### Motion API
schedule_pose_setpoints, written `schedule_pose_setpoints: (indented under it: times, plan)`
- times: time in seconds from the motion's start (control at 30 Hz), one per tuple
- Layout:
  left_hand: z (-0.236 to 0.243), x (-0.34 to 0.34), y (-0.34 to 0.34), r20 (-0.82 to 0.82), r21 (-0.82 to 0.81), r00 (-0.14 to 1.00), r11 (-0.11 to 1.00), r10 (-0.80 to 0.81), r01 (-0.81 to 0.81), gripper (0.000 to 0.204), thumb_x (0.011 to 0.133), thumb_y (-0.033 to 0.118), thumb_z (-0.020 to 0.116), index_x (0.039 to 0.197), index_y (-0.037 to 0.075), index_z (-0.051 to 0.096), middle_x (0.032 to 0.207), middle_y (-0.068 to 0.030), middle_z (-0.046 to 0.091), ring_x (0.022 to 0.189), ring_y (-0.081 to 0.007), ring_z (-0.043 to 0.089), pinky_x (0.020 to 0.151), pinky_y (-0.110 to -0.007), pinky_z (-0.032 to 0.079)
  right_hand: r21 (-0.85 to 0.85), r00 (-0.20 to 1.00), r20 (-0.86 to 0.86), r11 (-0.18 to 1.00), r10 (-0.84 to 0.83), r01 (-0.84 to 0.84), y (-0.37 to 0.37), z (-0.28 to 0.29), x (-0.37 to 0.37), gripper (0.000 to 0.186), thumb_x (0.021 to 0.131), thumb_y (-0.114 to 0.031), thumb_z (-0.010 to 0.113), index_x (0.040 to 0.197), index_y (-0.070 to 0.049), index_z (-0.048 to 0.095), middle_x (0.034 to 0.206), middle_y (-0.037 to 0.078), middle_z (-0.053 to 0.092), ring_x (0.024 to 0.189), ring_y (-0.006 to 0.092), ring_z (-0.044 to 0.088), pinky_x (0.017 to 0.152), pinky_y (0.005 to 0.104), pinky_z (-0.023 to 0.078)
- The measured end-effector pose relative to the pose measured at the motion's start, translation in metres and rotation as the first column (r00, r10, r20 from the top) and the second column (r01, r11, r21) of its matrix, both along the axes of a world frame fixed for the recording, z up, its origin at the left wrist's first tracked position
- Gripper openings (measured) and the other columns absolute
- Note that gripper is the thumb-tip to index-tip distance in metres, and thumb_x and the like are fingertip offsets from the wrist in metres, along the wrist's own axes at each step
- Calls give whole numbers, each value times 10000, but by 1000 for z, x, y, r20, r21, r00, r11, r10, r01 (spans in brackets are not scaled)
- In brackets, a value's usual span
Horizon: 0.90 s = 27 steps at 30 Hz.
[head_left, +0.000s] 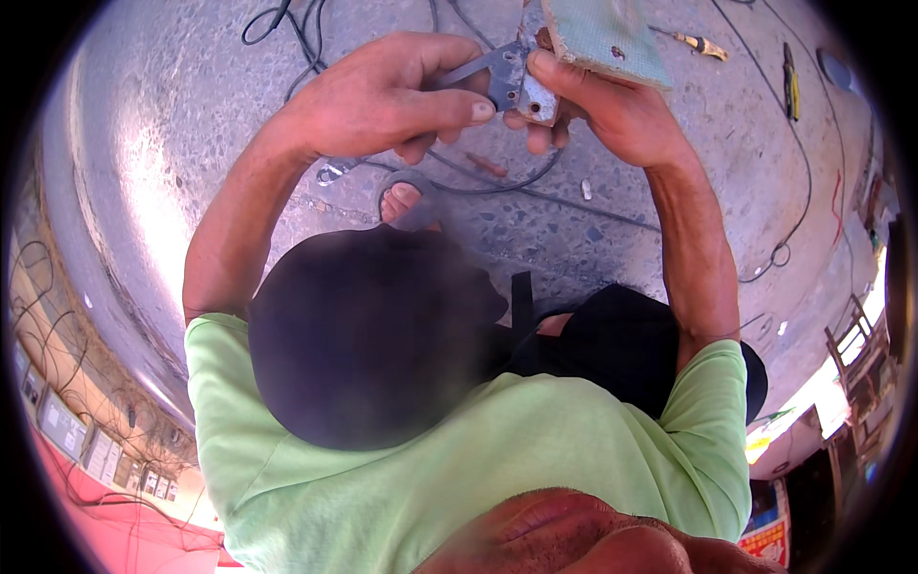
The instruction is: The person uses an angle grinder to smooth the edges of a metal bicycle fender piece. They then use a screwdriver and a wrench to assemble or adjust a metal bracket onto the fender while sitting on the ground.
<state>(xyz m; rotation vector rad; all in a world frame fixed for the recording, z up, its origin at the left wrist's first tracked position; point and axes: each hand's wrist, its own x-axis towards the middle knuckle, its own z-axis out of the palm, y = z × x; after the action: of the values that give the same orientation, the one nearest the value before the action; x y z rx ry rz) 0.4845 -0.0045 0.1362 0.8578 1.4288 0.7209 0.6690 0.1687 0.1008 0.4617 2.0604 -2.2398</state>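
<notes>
Both my hands meet at the top middle, above a speckled concrete floor. My left hand (397, 100) is closed, thumb and fingers pinching a dark grey metal bracket (507, 75) with small holes. A thin grey strip runs from the bracket back between those fingers. My right hand (622, 110) is closed round a pale, worn metal plate (540, 101) with holes, its thumb on top and fingertips underneath. Bracket and plate touch or overlap; whether they are joined I cannot tell. A pale green, rough-faced board (607, 43) juts over my right hand, partly cut off by the picture's edge.
Dark cables (593, 208) loop over the floor. At the upper right lie a screwdriver (703, 44) with a yellowish handle and yellow-and-black pliers (791, 82). My sandalled foot (402, 198) and black-clad knee (373, 335) are below my hands.
</notes>
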Motion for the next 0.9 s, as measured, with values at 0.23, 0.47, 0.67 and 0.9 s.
schedule_pose_setpoints:
  times: [0.23, 0.47, 0.67, 0.9]
  plan:
    - [3, 4, -1, -41, 1, 999, 1000, 16, -16, 273, 974, 262, 677, 1112, 27, 665, 749, -11, 615, 544, -59, 544, 484, -207, 437, -68, 999, 40, 997, -27, 30, -7, -4, -2, 401, 1092, -417, 472, 1108, -48, 629, 849, 61, 722, 635, 117, 680, 525, 238, 501]
    - [6, 5, -5, -82, -43, 996, 999, 20, -23, 272, 977, 257, 655, 1116, 24, 658, 737, -11, 603, 521, -64, 537, 473, -207, 428, -134, 998, 63, 991, 9, -1, -10, -8, -4, 390, 1075, -389, 495, 1125, -27, 634, 874, 66, 730, 686, 135, 696, 594, 269, 524]
    - [4, 3, -8, -37, -92, 999, 996, 13, -17, 268, 978, 262, 657, 1100, 24, 650, 732, -14, 597, 512, -68, 529, 463, -216, 418, -208, 995, -45, 973, 89, -96, -12, -17, 2, 425, 970, -359, 687, 1198, -8, 616, 980, 84, 724, 828, 144, 702, 686, 281, 548]
    - [-1, 0, -13, -29, -87, 1000, 996, 1, -4, 256, 980, 261, 663, 1094, 32, 648, 724, -8, 579, 523, -63, 513, 471, -220, 419, 10, 993, 94, 997, 75, -76, -15, -29, 11, 483, 847, -321, 801, 1196, -12, 675, 945, 80, 732, 823, 164, 666, 731, 330, 534]
